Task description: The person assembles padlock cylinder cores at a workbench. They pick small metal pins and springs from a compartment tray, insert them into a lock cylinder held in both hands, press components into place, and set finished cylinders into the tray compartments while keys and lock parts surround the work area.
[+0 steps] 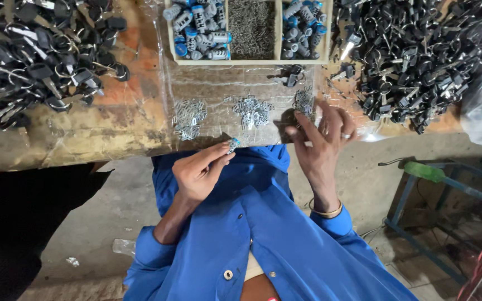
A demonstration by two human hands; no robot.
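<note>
The worn wooden counter [112, 120] under clear plastic sheet runs across the far side, with heaps of black-headed keys [40, 50] at far left and far right. Your left hand [199, 173] hovers near its edge, its grip pinching a small blue-capped metal lock cylinder [233, 145]. Your right hand [322, 139] spreads released fingers by small piles of tiny metal plates [254, 110].

— What carries it all?
— A worn wooden workbench [85, 131], its top patched orange and covered with clear plastic sheet.
— And below its near edge?
— Grey concrete floor [364, 184], dusty; a blue metal frame [419, 223] stands at right.
</note>
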